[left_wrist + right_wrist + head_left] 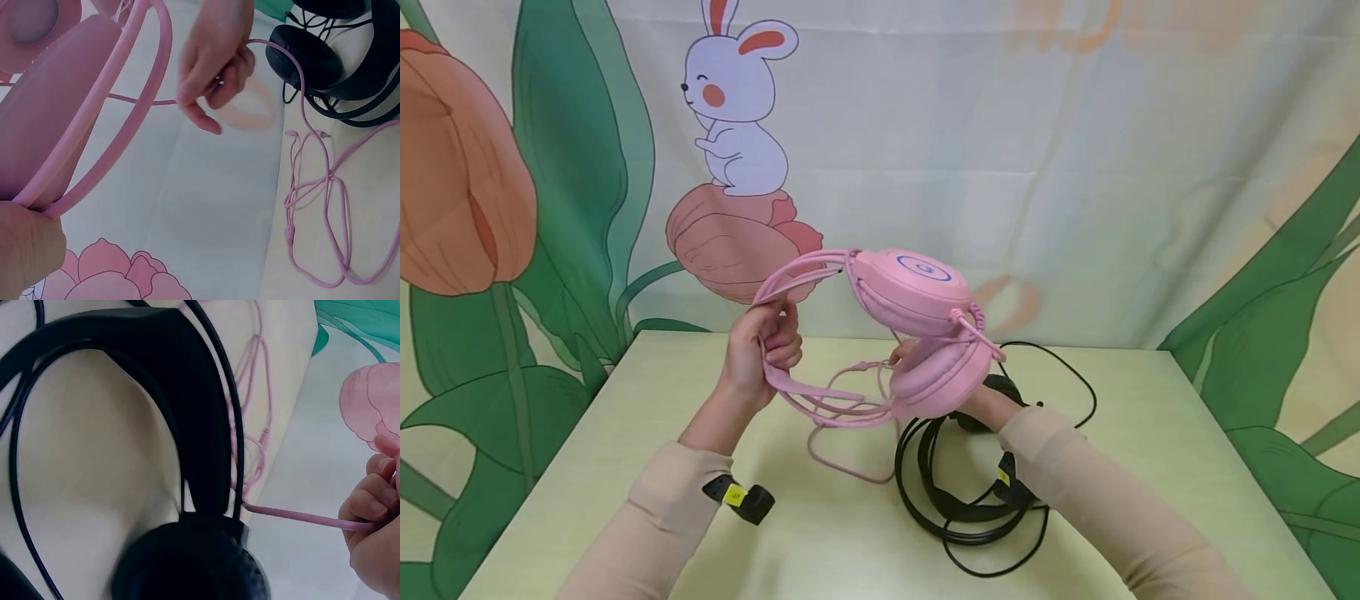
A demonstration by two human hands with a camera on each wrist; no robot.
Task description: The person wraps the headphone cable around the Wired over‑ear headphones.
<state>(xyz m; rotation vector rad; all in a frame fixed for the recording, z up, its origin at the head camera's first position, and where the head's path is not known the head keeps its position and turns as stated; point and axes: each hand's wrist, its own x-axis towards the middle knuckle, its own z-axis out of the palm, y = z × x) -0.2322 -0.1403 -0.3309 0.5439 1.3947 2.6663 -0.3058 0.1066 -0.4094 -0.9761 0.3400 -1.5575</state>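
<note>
Pink headphones (913, 296) are held up above the table (647, 417), the left hand (756, 354) curled round their band (805, 388); that grip seems to bear the weight, leaving the right hand (215, 65) for the cord (302, 87). Its fingers pinch the cord, probably to control the slack. Looser loops lie on the table near black headphones (200, 412), apparently set aside.
</note>
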